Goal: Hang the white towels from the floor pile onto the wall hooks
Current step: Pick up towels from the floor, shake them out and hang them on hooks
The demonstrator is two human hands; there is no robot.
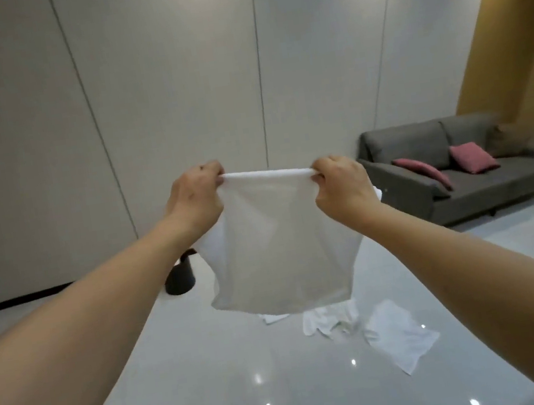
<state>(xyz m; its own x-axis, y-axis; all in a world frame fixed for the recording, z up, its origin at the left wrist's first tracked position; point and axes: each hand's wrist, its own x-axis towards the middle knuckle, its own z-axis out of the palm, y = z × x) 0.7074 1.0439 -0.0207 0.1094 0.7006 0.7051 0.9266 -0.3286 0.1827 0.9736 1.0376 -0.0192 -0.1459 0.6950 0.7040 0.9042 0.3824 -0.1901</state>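
Two hands, left [194, 203] and right [343, 185], pinch one white towel [276, 253] taut.

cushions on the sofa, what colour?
Dusty pink cushions on a grey sofa, clearest in the head view.

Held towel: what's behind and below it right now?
Below the held towel, more white towels lie on the floor. A black bin shows behind its left edge. Anything directly behind the cloth is covered.

White towel [276, 253], grey sofa [484, 180], pink cushions [472, 157], black bin [180, 277], glossy pale floor [216, 383], yellow wall [509, 27]
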